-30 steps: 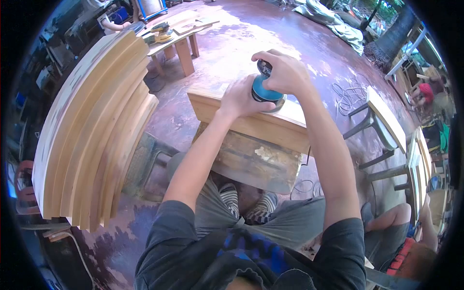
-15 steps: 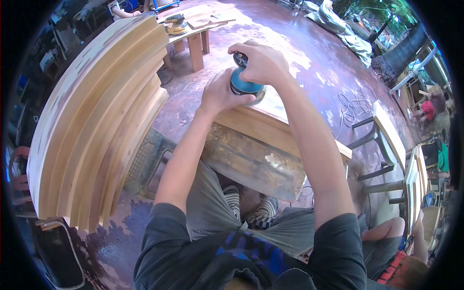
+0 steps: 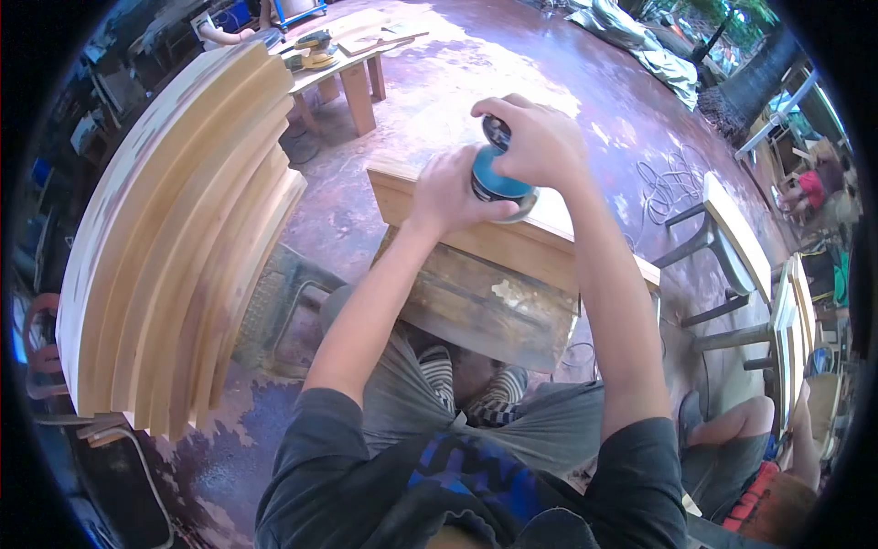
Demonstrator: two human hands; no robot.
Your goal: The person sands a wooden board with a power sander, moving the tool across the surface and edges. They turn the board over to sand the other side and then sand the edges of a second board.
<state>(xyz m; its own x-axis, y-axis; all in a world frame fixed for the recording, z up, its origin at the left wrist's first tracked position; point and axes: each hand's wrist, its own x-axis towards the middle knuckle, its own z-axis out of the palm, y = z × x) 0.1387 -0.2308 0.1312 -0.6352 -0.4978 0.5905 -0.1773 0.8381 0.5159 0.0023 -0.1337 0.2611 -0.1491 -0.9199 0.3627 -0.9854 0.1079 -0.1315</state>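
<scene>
At the middle of the scene, on the top face of a pale wooden workpiece [image 3: 498, 242], sits a teal orbital sander [image 3: 497, 186], its round pad flat against the wood near the far edge. The right hand [image 3: 541, 139] covers the sander from above, fingers curled and clamped over its dark top. The left hand [image 3: 448, 192] presses against the sander's near left side, fingers closed round the teal body and thumb lying along it. Both arms reach forward from the dark sleeves at the near edge.

The workpiece rests on a worn, stained wooden stand [image 3: 485, 306], just beyond the person's knees and striped socks [image 3: 498, 398]. To the left, a tall stack of curved wooden boards [image 3: 174, 238] stands on edge, fanned out and near the stand but not touching it. Far left, a low wooden table [image 3: 352, 78] carries small tools. Right of the workpiece, loose cables [image 3: 663, 178] lie coiled on the reddish floor, beside a plank-topped stool [image 3: 727, 233]. At the near right, another person's bare leg [image 3: 732, 435] shows.
</scene>
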